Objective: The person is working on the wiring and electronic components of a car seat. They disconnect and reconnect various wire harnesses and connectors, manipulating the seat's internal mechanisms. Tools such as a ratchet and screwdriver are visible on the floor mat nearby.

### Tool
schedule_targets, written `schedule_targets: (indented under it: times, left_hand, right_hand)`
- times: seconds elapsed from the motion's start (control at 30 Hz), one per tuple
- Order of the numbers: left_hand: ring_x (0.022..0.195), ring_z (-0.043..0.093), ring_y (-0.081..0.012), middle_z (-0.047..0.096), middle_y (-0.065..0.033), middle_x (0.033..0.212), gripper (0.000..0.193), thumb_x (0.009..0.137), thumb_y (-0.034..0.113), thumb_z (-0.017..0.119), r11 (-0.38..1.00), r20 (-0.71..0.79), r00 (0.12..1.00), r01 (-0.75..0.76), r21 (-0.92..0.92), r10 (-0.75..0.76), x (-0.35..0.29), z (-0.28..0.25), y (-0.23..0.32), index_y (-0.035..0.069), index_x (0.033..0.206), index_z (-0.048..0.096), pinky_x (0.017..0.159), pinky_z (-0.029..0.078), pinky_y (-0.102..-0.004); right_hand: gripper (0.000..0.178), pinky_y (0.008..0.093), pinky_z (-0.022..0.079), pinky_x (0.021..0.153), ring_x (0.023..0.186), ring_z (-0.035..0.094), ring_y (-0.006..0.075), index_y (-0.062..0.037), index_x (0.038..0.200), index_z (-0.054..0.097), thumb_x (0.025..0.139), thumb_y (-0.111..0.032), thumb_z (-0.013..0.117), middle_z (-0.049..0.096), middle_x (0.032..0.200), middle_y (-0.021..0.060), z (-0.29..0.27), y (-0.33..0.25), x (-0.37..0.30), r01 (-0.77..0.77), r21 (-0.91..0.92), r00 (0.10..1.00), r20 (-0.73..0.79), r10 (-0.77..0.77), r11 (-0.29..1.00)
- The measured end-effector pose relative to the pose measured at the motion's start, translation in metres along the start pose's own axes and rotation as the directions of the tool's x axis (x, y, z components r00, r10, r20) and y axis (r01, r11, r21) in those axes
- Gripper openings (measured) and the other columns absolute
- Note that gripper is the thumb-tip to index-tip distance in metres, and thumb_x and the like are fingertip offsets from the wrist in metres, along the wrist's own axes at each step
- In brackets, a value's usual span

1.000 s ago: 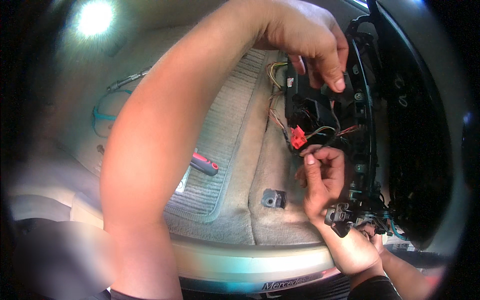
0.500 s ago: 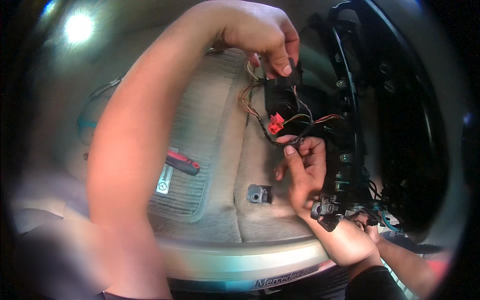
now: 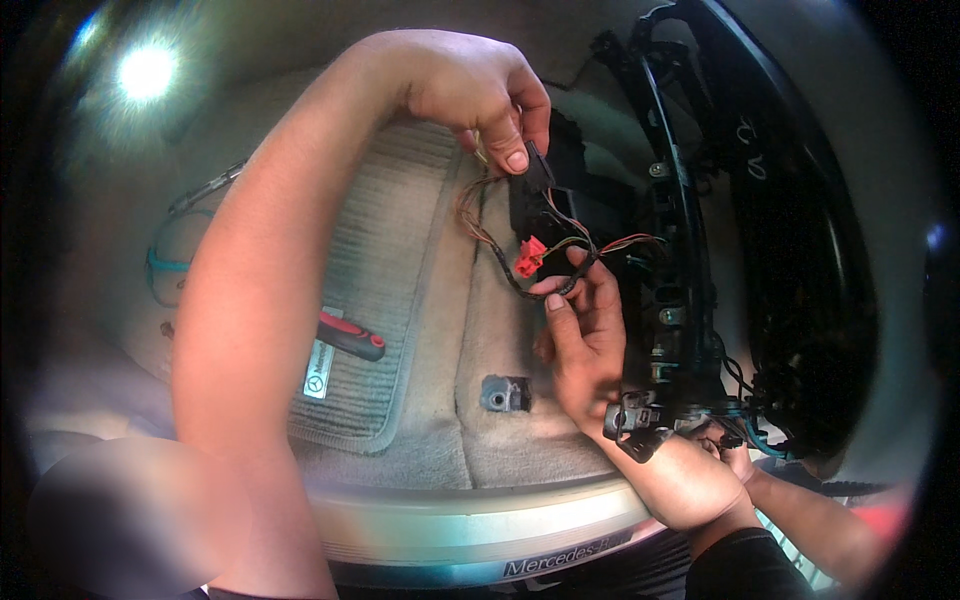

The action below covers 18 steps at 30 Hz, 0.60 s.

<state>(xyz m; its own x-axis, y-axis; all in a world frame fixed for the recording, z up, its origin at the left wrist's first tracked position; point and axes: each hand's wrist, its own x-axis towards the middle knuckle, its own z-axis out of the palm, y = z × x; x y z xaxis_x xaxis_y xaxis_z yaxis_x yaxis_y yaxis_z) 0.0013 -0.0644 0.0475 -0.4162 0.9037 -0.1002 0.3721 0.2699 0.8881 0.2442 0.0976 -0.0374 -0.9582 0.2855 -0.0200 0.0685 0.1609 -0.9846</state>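
Car floor [image 3: 437,350], beige-grey carpet w/ a crease running lengthwise, carries a grey ribbed mat [image 3: 375,270] L of ctr, its rounded corner toward the sill [image 3: 430,530]. On the mat: a red-&-blk tool handle [image 3: 352,336], lying at a slant w/ its other end hidden, just beside a sm. wht label [image 3: 318,370] nr the mat's lower part. R of the crease, apart from the mat, a dk metal bracket [image 3: 505,393] w/ a round hole; far L, a slim metal tool [image 3: 207,187] & blurry teal loop [image 3: 168,266], partly hidden.
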Motion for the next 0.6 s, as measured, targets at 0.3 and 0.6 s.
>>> schedule_targets:
  times: [0.3, 0.6]
  left_hand:
    - [0.074, 0.068, -0.0153, 0.073, -0.008, 0.083, 0.042, 0.078, 0.026, 0.083, 0.985, -0.003, 0.998, -0.063, -0.159, 0.063, -0.011, -0.004, 0.0, -0.002, 0.108, 0.071, 0.074, 0.055, -0.028]
    - [0.087, 0.071, -0.0199, 0.075, -0.0097, 0.093, 0.042, 0.074, 0.027, 0.086, 0.879, 0.029, 0.985, 0.137, 0.457, -0.169, 0.012, 0.035, 0.022, 0.009, 0.11, 0.075, 0.079, 0.056, -0.0319]
  right_hand:
    - [0.049, 0.0196, 0.041, 0.056, 0.073, 0.05, 0.0043, -0.0086, 0.148, 0.035, 0.1, 0.001, 0.044, 0.062, 0.115, 0.0039, 0.001, -0.003, 0.0, -0.023, -0.02, 0.999, 0.029, 0.023, 1.0]
    - [0.063, 0.0207, 0.043, 0.073, 0.08, 0.049, 0.0064, -0.0057, 0.145, 0.04, 0.087, 0.006, 0.06, 0.057, 0.125, 0.0061, -0.001, 0.005, 0.001, 0.095, -0.041, 0.995, 0.045, -0.093, 0.995]
